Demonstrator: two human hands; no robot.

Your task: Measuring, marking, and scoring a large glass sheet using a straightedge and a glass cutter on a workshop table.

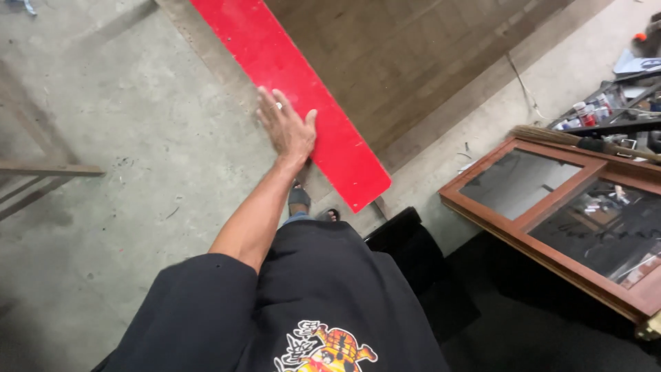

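One flat, open left hand (288,131) steadies red board (292,89), running diagonally away upper-left.

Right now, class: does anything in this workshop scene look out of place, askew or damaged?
The glazed wooden frame lies flat at floor level rather than standing, with a broom across its top corner. The red board under the left hand is scuffed, with pale specks.
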